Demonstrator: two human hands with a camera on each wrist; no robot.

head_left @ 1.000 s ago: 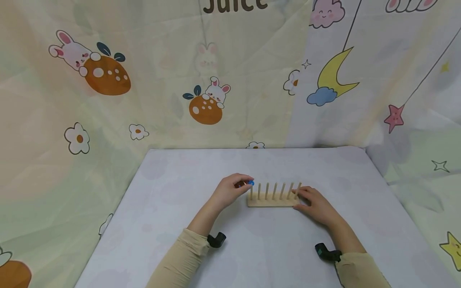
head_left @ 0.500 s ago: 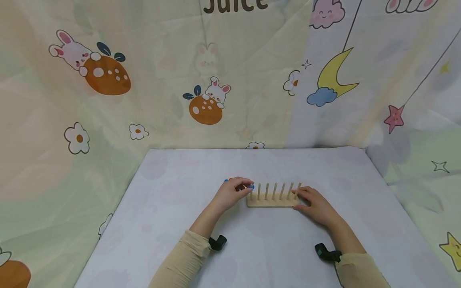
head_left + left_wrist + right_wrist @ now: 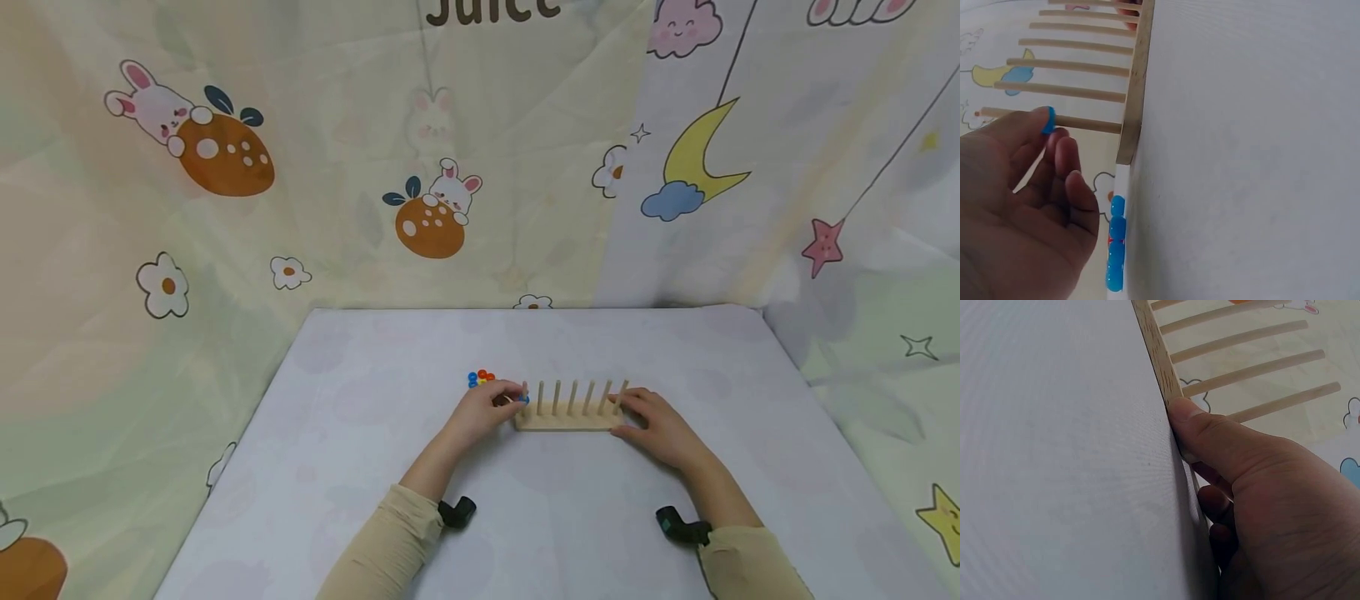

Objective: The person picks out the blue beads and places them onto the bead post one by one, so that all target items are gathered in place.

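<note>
A wooden base with a row of several upright pegs (image 3: 567, 422) stands on the table. At its left end, my left hand (image 3: 477, 414) pinches a blue bead (image 3: 1049, 120) between thumb and finger. The bead sits around the leftmost peg (image 3: 1088, 123), partway down it, as the left wrist view shows. My right hand (image 3: 662, 423) grips the base's right end, its thumb (image 3: 1186, 411) on the front edge near the last peg; the other fingers are mostly hidden behind.
Just beyond my left hand lies a cluster of blue, red and yellow beads (image 3: 481, 377), partly covered by that hand. The white-covered table (image 3: 570, 517) meets a printed cloth backdrop (image 3: 337, 167) at the back.
My left hand has lowered the blue bead from the leftmost peg's tip to partway down it. More of the loose bead cluster shows behind that hand. The right hand stays put.
</note>
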